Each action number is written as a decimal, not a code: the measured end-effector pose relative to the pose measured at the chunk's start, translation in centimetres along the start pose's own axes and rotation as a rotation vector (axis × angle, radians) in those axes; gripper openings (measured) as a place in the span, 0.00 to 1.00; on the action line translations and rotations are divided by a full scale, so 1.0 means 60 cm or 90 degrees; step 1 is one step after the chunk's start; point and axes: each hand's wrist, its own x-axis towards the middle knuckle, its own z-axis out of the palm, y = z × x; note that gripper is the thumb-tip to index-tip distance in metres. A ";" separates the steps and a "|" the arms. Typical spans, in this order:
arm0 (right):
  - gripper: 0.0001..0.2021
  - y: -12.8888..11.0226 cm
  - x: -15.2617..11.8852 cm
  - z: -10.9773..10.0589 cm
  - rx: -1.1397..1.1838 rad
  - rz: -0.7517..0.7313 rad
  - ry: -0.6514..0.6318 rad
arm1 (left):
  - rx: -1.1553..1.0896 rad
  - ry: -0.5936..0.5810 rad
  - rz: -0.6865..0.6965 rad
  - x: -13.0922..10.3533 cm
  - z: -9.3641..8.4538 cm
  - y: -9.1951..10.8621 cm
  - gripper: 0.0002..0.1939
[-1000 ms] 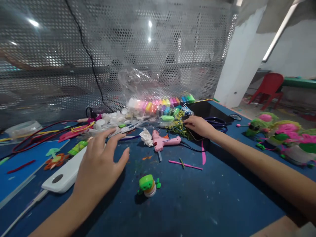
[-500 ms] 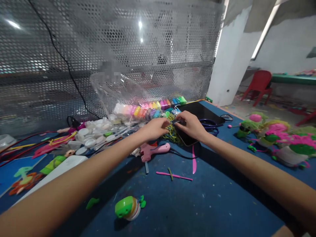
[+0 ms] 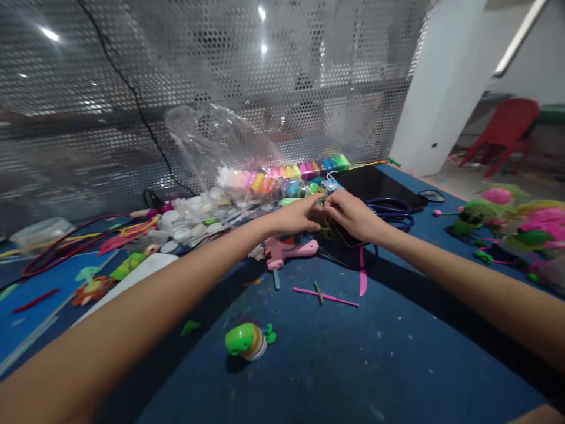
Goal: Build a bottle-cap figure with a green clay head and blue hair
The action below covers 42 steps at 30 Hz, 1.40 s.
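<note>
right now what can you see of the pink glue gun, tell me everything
The pink glue gun lies flat on its side on the blue table, just short of the two hands. It looks like plastic, all pink, with its long body running left to right and a shorter part pointing toward the camera, where a pale grey stick pokes out. Neither the left hand nor the right hand touches it. A white crumpled scrap sits against its left end.

Tangle of yellow-green string (image 3: 327,227), loose and bunched, mostly hidden under two meeting hands, lying on the blue table at the far centre, just right of a pink glue gun, beside a dark tablet
</note>
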 end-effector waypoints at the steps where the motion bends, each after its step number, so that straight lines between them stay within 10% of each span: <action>1: 0.08 -0.003 -0.003 -0.001 0.028 0.008 0.010 | -0.006 0.010 0.008 0.003 0.003 -0.001 0.35; 7: 0.07 -0.032 -0.006 -0.009 0.207 0.073 0.094 | 0.040 0.012 0.028 0.013 0.010 0.005 0.12; 15: 0.08 -0.053 -0.021 -0.060 0.267 0.242 0.112 | 0.223 -0.108 0.028 0.011 0.000 -0.024 0.09; 27: 0.09 -0.049 -0.089 -0.114 0.019 0.294 -0.099 | 0.139 -0.016 -0.002 0.008 -0.047 -0.003 0.13; 37: 0.17 -0.072 -0.080 -0.154 0.394 0.352 -0.132 | -0.115 -0.051 -0.108 -0.109 -0.101 0.099 0.16; 42: 0.16 -0.109 -0.083 -0.124 0.287 0.290 -0.181 | -0.249 0.096 -0.213 -0.178 -0.098 0.125 0.16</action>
